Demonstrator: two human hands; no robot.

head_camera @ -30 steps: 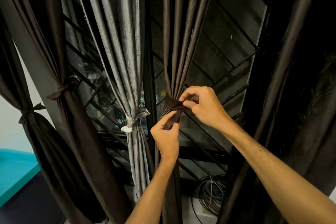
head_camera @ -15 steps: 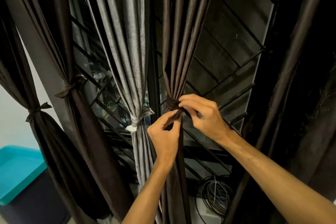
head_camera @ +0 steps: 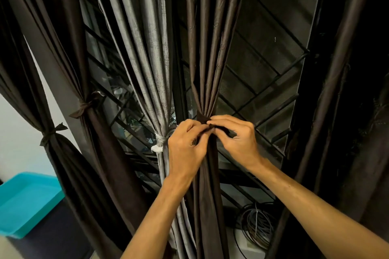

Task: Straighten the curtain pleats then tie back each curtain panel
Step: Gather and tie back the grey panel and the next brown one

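Note:
A dark brown curtain panel (head_camera: pixel 207 48) hangs in the middle, gathered into pleats at a dark brown tie band (head_camera: pixel 202 117). My left hand (head_camera: pixel 185 149) and my right hand (head_camera: pixel 237 139) meet at that band, and both pinch its ends with fingertips close together. Left of it hangs a grey curtain panel (head_camera: pixel 147 59) bound with a white tie (head_camera: pixel 160 143). Two more brown panels (head_camera: pixel 69 38) on the left are bound with knotted brown ties (head_camera: pixel 84 106). An untied brown panel (head_camera: pixel 341 69) hangs at the right.
A window with a black diagonal grille (head_camera: pixel 269 73) stands behind the curtains. A coil of grey cable (head_camera: pixel 257 225) lies on the sill at lower right. A turquoise tray (head_camera: pixel 23 202) sits at lower left beside a white wall (head_camera: pixel 19 143).
My left hand rose from the hanging tie end up to the band. My right hand lowered slightly and now pinches beside it. The view shifted closer and lower.

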